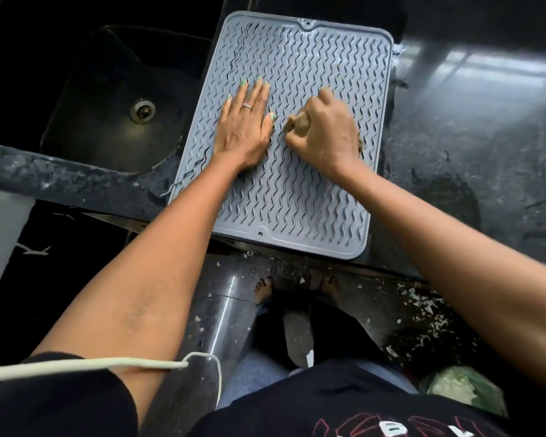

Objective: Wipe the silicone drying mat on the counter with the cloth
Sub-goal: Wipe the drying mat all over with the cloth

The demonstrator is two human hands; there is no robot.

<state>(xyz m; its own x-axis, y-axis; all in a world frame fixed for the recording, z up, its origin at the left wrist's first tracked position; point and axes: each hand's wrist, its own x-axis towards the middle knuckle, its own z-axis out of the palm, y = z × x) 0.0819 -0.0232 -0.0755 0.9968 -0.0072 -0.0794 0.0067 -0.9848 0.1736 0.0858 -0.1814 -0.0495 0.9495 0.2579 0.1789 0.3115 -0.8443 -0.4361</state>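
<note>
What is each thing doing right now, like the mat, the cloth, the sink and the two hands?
Drying mat: lying flat on the counter, near edge hanging a little over the front.
Cloth: bunched up, pressed on the mat.
Right hand: closed in a fist on the cloth.
Left hand: open, flat on the mat, fingers spread.
Sink: holds nothing visible, drain uncovered.

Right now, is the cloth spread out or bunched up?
Bunched up: the cloth is a wad inside the closed right hand.
</note>
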